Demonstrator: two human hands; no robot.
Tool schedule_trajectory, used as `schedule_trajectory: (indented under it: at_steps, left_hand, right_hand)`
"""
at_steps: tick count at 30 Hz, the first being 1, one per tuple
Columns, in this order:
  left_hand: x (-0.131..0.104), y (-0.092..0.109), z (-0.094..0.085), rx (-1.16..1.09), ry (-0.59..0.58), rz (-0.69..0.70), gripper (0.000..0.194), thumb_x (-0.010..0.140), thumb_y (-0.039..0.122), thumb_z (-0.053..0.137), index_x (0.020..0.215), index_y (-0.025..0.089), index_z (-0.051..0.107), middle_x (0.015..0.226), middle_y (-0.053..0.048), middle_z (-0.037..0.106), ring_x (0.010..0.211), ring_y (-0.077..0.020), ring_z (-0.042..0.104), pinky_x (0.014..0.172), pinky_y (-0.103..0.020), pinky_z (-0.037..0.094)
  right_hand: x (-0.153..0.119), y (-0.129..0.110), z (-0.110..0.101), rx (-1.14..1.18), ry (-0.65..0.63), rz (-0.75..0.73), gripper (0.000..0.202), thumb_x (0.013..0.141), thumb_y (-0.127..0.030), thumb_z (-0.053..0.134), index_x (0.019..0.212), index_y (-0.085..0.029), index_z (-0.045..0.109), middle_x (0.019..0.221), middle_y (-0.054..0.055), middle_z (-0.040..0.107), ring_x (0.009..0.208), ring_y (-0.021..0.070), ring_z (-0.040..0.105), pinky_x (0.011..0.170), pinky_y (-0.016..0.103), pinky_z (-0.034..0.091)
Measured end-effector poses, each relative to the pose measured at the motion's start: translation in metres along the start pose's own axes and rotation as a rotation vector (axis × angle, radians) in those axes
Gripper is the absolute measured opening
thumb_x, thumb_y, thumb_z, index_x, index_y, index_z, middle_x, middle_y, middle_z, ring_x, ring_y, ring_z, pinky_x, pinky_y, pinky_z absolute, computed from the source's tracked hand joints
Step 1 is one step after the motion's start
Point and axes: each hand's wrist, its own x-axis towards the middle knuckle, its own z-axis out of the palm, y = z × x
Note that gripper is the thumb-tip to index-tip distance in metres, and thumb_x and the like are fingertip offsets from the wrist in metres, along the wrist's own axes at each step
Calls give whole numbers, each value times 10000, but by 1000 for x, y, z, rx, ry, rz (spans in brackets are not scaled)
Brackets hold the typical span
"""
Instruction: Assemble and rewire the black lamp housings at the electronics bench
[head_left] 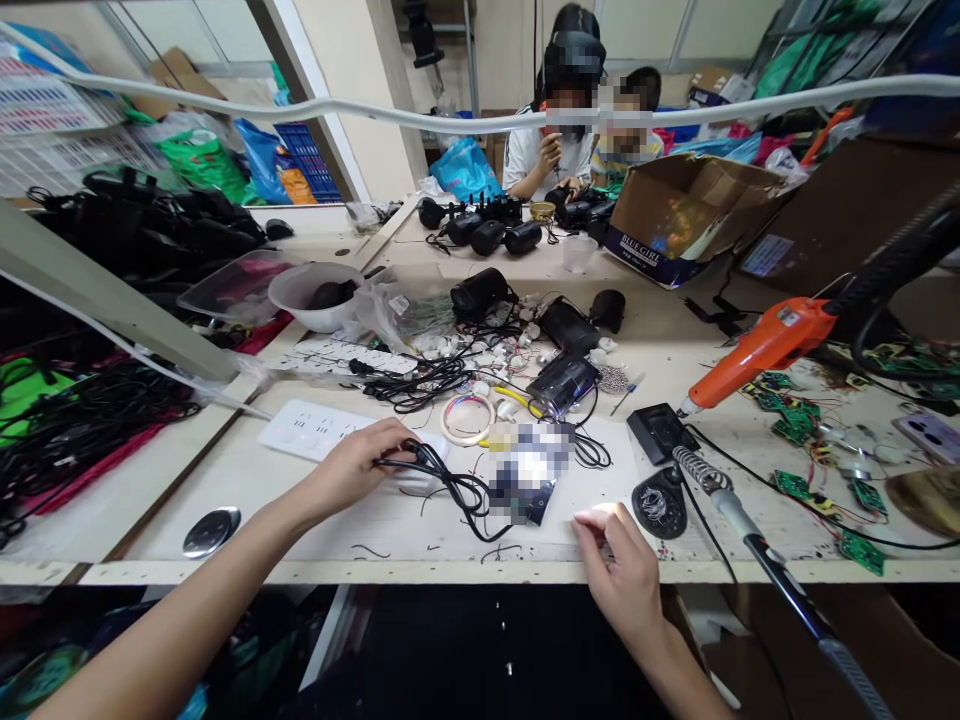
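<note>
My left hand (369,462) is closed round a looped black cable (457,487) above the front of the white power strip (311,430). The cable runs right to a black device (534,500), whose upper part is blurred out. To the right of that device, my right hand (611,545) hovers near the table's front edge, fingers curled with thumb and index tips close together; whether anything small is between them cannot be made out. Behind the device lie a cream ring of wire (468,418) and a shiny black housing (564,384).
An orange electric screwdriver (765,350), a soldering iron (776,570) and green circuit boards (795,420) are on the right. A round metal object (211,531) lies front left. Black cylinders (487,236) and a cardboard box (694,215) stand farther back, near two people.
</note>
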Motion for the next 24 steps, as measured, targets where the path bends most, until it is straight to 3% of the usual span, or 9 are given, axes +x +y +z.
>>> schedule_trajectory:
  at_steps: [17, 24]
  left_hand:
    - [-3, 1, -1, 103, -37, 24, 260, 945, 338, 401, 965, 234, 639, 983, -49, 679, 839, -177, 675, 721, -238, 499]
    - [-5, -5, -5, 164, -73, 38, 290, 825, 160, 390, 986, 256, 611, 1005, -38, 698, 817, -184, 679, 680, -238, 513]
  right_hand:
    - [-1, 1, 4, -33, -14, 44, 135, 956, -94, 510, 929, -201, 589, 780, 24, 570, 659, 147, 573, 563, 261, 495]
    - [0, 1, 6, -36, -21, 69, 135, 964, -117, 500, 931, -195, 605, 777, 26, 579, 654, 151, 576, 562, 262, 489]
